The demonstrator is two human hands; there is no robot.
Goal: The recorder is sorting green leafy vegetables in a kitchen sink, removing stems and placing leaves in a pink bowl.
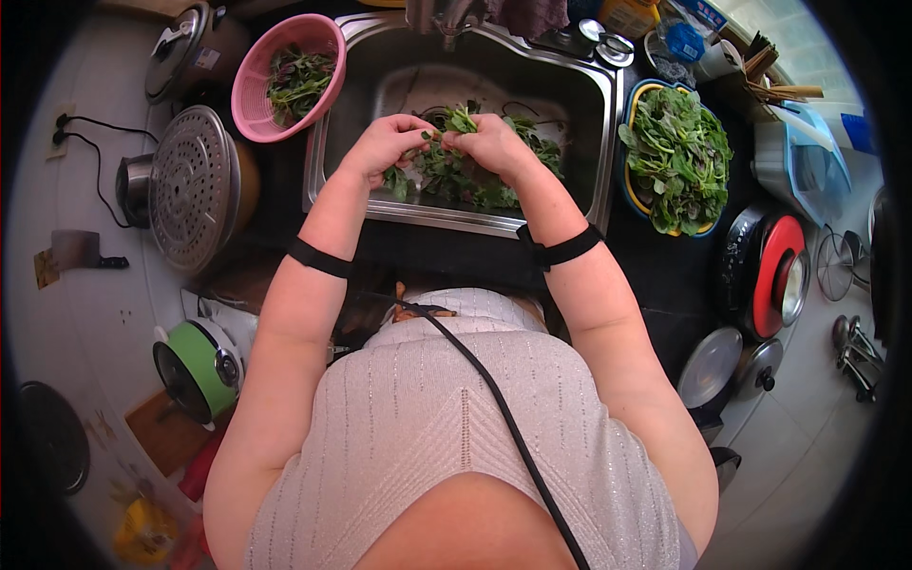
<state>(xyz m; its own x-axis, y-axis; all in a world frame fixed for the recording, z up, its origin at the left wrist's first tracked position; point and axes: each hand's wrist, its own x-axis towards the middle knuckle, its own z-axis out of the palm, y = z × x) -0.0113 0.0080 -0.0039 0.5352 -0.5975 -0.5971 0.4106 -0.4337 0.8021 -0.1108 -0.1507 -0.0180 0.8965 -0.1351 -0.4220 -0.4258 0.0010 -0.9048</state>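
Observation:
Over a stainless steel sink (463,222), my left hand (390,148) and my right hand (491,142) nearly meet at the fingertips. Green leafy stems (461,120) are pinched in my right hand. My left fingers are closed on a small leafy sprig (427,135) beside them. Loose leafy greens (470,187) lie in the sink under both hands. Left of the sink, a pink plastic colander (246,89) holds some greens (303,82). To the right, a blue and yellow basin (630,182) is heaped with leafy greens (677,153).
A faucet (450,25) stands at the sink's back edge. Left are a perforated metal steamer plate (191,189) and a lidded cooker (174,60). Chopsticks (776,89), a light blue plastic container (801,160) and a red-rimmed appliance (773,278) stand right. A black cable crosses my chest.

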